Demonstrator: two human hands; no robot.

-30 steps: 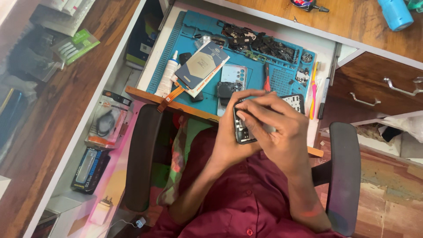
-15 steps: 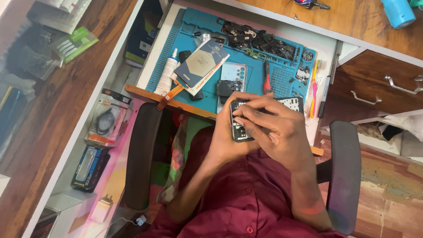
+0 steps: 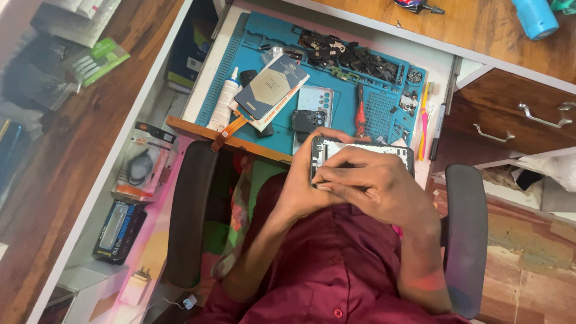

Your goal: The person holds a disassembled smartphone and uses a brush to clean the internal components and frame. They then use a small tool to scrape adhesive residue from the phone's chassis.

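Head view, both hands' grip closed on opened phone (image 3: 327, 149), left hand (image 3: 303, 186), right hand (image 3: 375, 186); long axis across, left-right

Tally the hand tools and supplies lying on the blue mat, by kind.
White glue tube: 1
Red-handled screwdriver: 1
Dark rectangular card packet: 1
Small black square part: 1
Total: 4

One phone (image 3: 327, 151), two hands (image 3: 366, 186)

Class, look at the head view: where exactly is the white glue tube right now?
The white glue tube lies on the left edge of the blue work mat, just left of the dark blue booklet.
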